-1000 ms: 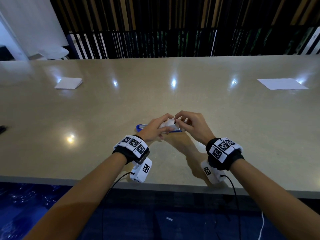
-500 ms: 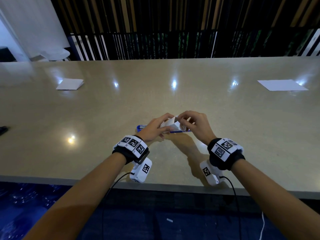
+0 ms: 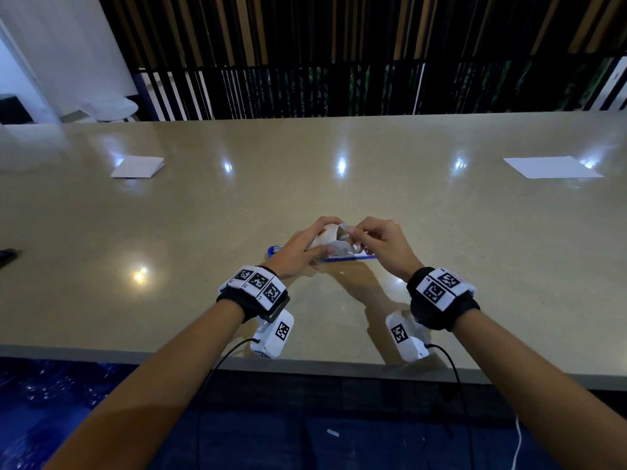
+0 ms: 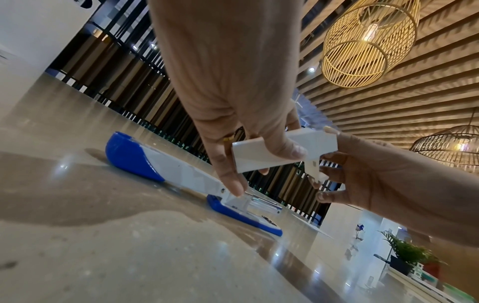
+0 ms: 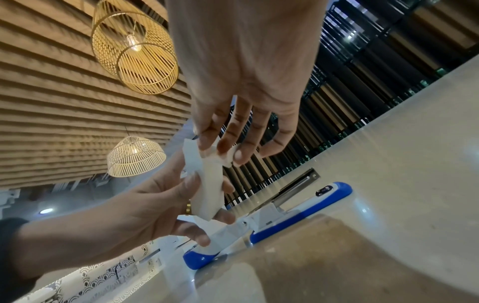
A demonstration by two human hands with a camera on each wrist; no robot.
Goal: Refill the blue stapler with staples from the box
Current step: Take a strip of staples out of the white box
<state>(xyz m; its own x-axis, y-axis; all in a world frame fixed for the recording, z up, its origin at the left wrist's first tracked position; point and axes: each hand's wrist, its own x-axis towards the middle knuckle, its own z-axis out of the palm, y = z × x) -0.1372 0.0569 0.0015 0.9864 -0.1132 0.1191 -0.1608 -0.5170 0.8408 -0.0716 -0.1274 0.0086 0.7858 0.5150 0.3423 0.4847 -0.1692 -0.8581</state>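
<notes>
The blue and white stapler (image 3: 339,256) (image 4: 145,162) (image 5: 298,217) lies swung open flat on the beige table, its metal staple channel (image 5: 295,184) bare. Just above it my left hand (image 3: 305,247) (image 4: 249,147) grips a small white staple box (image 3: 327,237) (image 4: 261,155) (image 5: 210,184) between thumb and fingers. My right hand (image 3: 369,239) (image 5: 223,151) pinches the box's open end flap (image 4: 314,172) at its right end. The box's contents are hidden.
A folded white paper (image 3: 137,167) lies at the far left of the table (image 3: 339,198) and a flat white sheet (image 3: 551,167) at the far right. A dark object (image 3: 6,256) sits at the left edge. The table's near edge runs under my wrists.
Both hands have lifted the box slightly and tilted it. My right fingers have pulled the end flap open and further out.
</notes>
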